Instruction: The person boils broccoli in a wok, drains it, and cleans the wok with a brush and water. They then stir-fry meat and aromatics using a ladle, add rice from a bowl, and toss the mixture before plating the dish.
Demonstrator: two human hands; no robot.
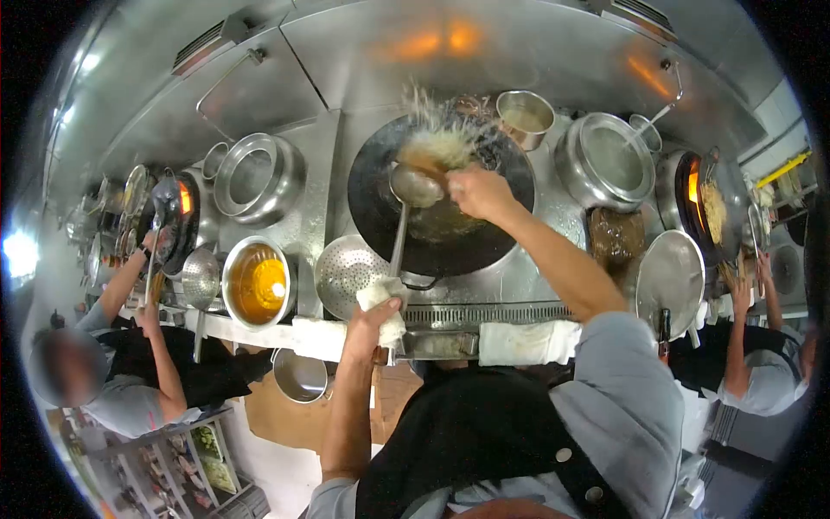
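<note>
commercial kitchen: wok (370, 195), ladle (414, 185), steel pot (571, 169)

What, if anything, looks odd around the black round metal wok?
A pale, blurred spray is in the air over the black round metal wok, showing past its far rim. It looks odd because it isn't contained; whether water or food, I can't tell.

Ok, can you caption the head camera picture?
Right hand over the wok, left hand gripping cloth, pale bits flying!

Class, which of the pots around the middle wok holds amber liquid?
The pot just left of the strainer: its liquid is amber. The small pot behind the wok, the large left pot and the large right pot look pale or grey inside.
</note>
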